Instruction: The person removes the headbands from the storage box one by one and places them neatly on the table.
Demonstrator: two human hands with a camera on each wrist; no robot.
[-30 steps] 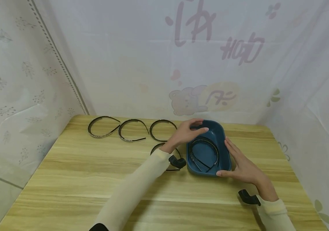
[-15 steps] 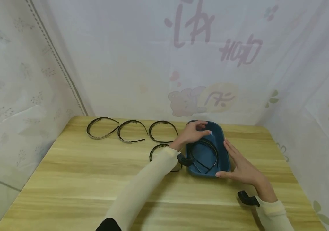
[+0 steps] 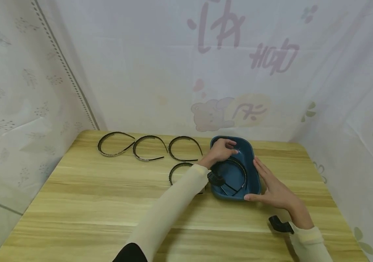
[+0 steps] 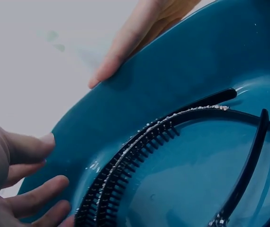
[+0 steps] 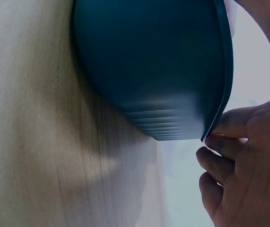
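A blue plastic basin [image 3: 256, 174] stands on the table, with black toothed headbands [image 4: 125, 158] lying inside, their outer edges set with small sparkling stones. My left hand [image 3: 222, 150] is over the basin's left far part. Its fingers are loosely bent and apart, with nothing between them. In the left wrist view the lowest fingertips come right beside the headbands' toothed part. My right hand [image 3: 276, 189] rests against the basin's right side, fingers extended along the rim and thumb at the near right corner. The right wrist view has its fingertips at the rim.
Three similar headbands, including the leftmost headband [image 3: 107, 154], lie in a row along the table's back edge. Another headband [image 3: 170, 178] lies nearer, partly hidden by my left sleeve. Patterned cloth [image 3: 140, 83] hangs around the wooden table [image 3: 91, 203].
My left hand has moved a little to the right, further over the basin, and its wrist now covers part of the headbands inside. The right hand and basin have stayed put.
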